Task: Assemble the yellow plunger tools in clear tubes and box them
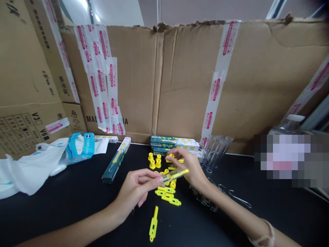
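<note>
My left hand [136, 189] pinches a slim transparent and yellow plastic tube [175, 175] between thumb and fingers. The tube's yellow end lies against my right hand [189, 165], whose fingers curl over a loose pile of small yellow plastic parts [159, 164]. Whether those fingers grip the tube or a yellow part, I cannot tell. Several flat yellow pieces [167, 195] lie below my hands, and a longer yellow plastic piece [153, 223] sits nearer me on the black table [77, 185].
Stacked teal and white boxes [174, 143] and a teal box [116, 159] stand behind the parts. Transparent tubes [216, 151] and wire hooks [239, 199] lie right. A white bag [31, 168] and blue packet [80, 149] lie left. A taped cardboard wall [185, 79] rises behind the table.
</note>
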{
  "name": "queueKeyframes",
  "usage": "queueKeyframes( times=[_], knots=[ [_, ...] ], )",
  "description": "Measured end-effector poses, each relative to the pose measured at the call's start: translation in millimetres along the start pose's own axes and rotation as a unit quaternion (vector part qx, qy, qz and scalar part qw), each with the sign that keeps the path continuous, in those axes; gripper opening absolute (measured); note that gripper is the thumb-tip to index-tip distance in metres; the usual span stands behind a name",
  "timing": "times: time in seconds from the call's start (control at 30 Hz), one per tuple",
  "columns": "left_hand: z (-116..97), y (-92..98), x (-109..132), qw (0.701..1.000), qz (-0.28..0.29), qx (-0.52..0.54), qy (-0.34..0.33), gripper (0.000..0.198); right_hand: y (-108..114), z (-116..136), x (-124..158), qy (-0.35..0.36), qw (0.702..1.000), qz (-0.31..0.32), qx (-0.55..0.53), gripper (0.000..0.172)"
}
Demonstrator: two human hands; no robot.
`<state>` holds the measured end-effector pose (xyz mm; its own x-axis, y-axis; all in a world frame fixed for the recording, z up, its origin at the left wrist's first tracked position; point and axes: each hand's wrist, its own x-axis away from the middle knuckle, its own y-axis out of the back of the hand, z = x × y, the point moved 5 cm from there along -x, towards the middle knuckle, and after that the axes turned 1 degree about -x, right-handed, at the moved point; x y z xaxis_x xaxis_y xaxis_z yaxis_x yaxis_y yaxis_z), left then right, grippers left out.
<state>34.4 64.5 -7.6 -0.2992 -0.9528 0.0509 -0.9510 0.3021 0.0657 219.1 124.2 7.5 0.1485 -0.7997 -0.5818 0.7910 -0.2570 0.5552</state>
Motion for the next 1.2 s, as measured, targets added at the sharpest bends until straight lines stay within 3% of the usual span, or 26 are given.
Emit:
queueKeyframes(
  times=[0.1,0.23,0.33,0.43,0.6,0.73,0.87,1.2],
  knots=[
    [-1.6,2.6,0.1,1.0,0.001,-0.006,0.0,0.042,22.8,7.1,16.1,-0.012,0.999,-0.029,-0.033,0.022],
    [-0.8,9.8,-3.1,1.0,0.011,-0.02,-0.001,0.042,53.5,12.6,49.7,-0.01,0.998,-0.054,-0.019,0.019],
    [0.6,12.4,-5.6,0.998,0.034,-0.046,-0.005,0.041,72.4,23.5,71.1,0.068,0.995,-0.067,0.039,0.015],
    [1.1,10.9,-5.7,0.996,0.054,-0.065,-0.013,0.039,82.3,30.5,80.3,0.078,0.993,-0.077,0.05,0.018],
    [3.2,5.2,-2.5,0.994,0.073,-0.08,-0.01,0.04,72.8,39.4,84.6,0.066,0.993,-0.084,0.049,0.022],
    [3.8,4.7,-2.4,0.994,0.074,-0.077,-0.018,0.04,52.9,32.6,91.4,-0.001,0.999,-0.051,0.005,0.034],
    [3.6,4.5,-3.6,0.994,0.078,-0.072,-0.022,0.041,46.7,22.7,94.3,-0.065,0.996,-0.044,-0.047,0.03],
    [4.6,4.1,-3.1,0.993,0.072,-0.089,-0.012,0.041,48.6,19.2,88.2,-0.11,0.968,-0.043,-0.221,0.022]
  ],
)
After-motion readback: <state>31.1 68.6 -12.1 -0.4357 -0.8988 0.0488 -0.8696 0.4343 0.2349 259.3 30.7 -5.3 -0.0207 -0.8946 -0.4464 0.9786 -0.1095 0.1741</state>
